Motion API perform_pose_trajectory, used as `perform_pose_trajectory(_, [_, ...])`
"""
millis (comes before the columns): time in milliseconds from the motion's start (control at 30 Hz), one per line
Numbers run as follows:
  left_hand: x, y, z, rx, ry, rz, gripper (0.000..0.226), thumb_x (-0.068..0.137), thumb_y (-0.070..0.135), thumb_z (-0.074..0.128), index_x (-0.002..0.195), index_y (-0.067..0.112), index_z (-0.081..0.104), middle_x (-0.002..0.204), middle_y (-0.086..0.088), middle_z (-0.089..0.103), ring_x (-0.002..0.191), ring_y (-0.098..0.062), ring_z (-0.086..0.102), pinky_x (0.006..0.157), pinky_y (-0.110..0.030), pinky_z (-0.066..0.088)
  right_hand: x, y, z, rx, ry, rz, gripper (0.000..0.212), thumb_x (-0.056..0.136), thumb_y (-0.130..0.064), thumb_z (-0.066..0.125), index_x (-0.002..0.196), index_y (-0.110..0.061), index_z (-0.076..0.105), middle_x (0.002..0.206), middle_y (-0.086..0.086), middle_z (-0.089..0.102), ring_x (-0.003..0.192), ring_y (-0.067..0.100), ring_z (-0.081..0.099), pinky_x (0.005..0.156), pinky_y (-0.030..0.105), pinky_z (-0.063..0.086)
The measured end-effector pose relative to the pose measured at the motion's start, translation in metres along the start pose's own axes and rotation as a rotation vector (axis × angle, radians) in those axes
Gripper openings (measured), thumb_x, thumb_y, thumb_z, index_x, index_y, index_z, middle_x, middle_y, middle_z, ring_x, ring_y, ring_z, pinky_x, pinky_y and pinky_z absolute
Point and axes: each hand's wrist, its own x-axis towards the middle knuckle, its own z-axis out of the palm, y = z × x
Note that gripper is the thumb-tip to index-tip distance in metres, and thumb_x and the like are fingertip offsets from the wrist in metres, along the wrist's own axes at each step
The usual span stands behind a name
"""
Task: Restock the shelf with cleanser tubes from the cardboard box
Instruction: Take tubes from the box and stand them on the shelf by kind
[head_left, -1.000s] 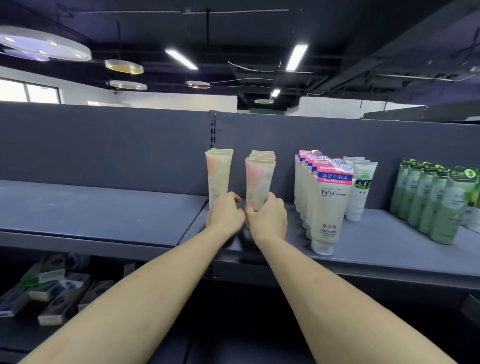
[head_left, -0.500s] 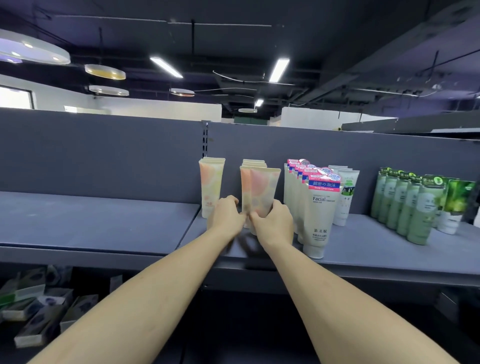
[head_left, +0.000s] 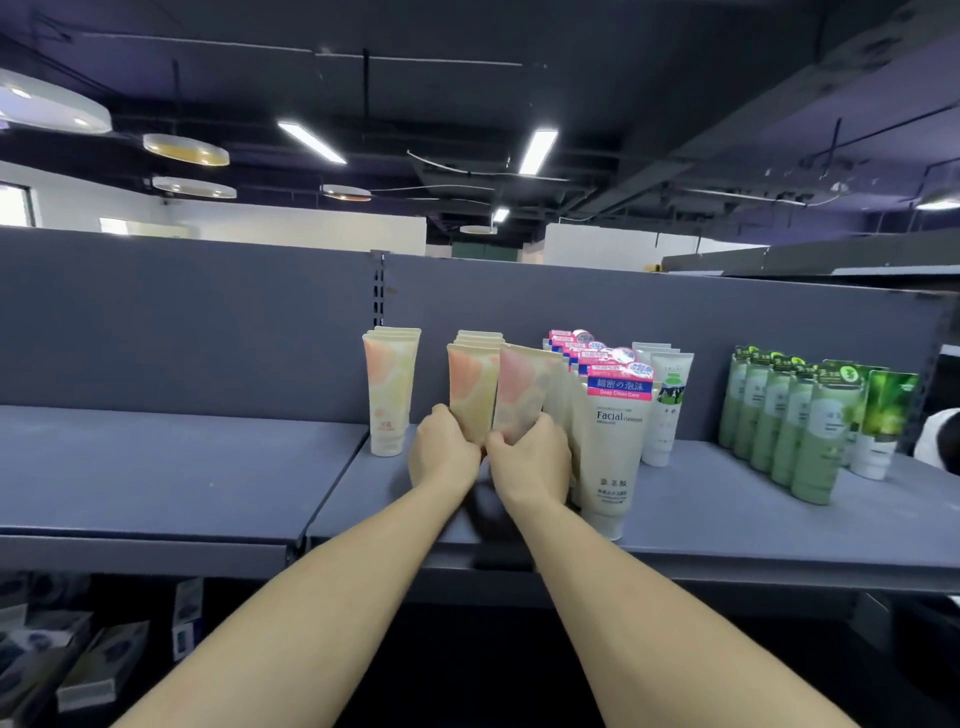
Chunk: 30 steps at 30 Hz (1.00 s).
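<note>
Peach-and-cream cleanser tubes stand cap-down on the grey shelf (head_left: 727, 525). One short row (head_left: 387, 395) stands left of my hands. A second row (head_left: 470, 384) stands in the middle, and my left hand (head_left: 441, 452) grips the bottom of its front tube. My right hand (head_left: 530, 457) grips the lower part of another peach tube (head_left: 522, 389), which leans to the right, away from that row. The tubes' caps are hidden behind my hands. No cardboard box is in view.
White "Facial" tubes with pink tops (head_left: 613, 431) stand right beside my right hand, then a white tube row (head_left: 665, 405) and green tubes (head_left: 810, 421) further right. The left shelf panel (head_left: 156, 467) is bare. Small boxes (head_left: 88, 670) lie on the lower shelf.
The front peach tube of the middle row has come away from the row and now tilts right in my right hand. Both hands stayed at the tubes' bases.
</note>
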Motion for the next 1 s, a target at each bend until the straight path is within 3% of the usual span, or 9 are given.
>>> perform_pose_trajectory(167, [0.006, -0.008, -0.031, -0.055, 0.064, 0.019, 0.031, 0.079, 0.029, 0.072, 0.098, 0.013, 0.054, 0.095, -0.001, 0.064, 0.090, -0.024, 0.061, 0.066, -0.030, 0.043, 0.004, -0.007, 0.007, 0.001, -0.034, -0.048, 0.038, 0.077, -0.037, 0.066, 0.107, -0.014, 0.059, 0.108, 0.006, 0.061, 0.103, 0.029, 0.061, 0.085, 0.045, 0.054])
perform_pose_trajectory(433, [0.023, -0.042, -0.080, 0.036, 0.170, -0.012, 0.029, 0.078, 0.025, 0.067, 0.097, 0.007, 0.055, 0.101, -0.006, 0.064, 0.096, -0.029, 0.061, 0.071, -0.036, 0.050, 0.002, -0.020, 0.023, -0.042, -0.099, -0.057, 0.041, 0.081, -0.034, 0.067, 0.114, -0.012, 0.059, 0.112, 0.008, 0.060, 0.104, 0.031, 0.060, 0.087, 0.045, 0.053])
perform_pose_trajectory(667, [0.026, -0.069, -0.079, 0.051, 0.140, -0.064, 0.025, 0.078, 0.028, 0.065, 0.095, 0.011, 0.057, 0.092, -0.001, 0.066, 0.080, -0.023, 0.058, 0.061, -0.029, 0.042, 0.001, -0.021, 0.038, -0.081, -0.122, -0.045, 0.039, 0.082, -0.038, 0.068, 0.113, -0.016, 0.061, 0.110, 0.005, 0.064, 0.098, 0.027, 0.063, 0.084, 0.042, 0.056])
perform_pose_trajectory(1000, [0.034, -0.075, -0.072, 0.069, 0.078, -0.055, 0.029, 0.077, 0.029, 0.069, 0.097, 0.012, 0.057, 0.094, 0.002, 0.063, 0.082, -0.020, 0.055, 0.062, -0.029, 0.041, 0.005, -0.017, 0.049, -0.136, -0.104, -0.049, 0.036, 0.083, -0.039, 0.066, 0.109, -0.014, 0.061, 0.106, 0.007, 0.063, 0.095, 0.028, 0.063, 0.079, 0.041, 0.056])
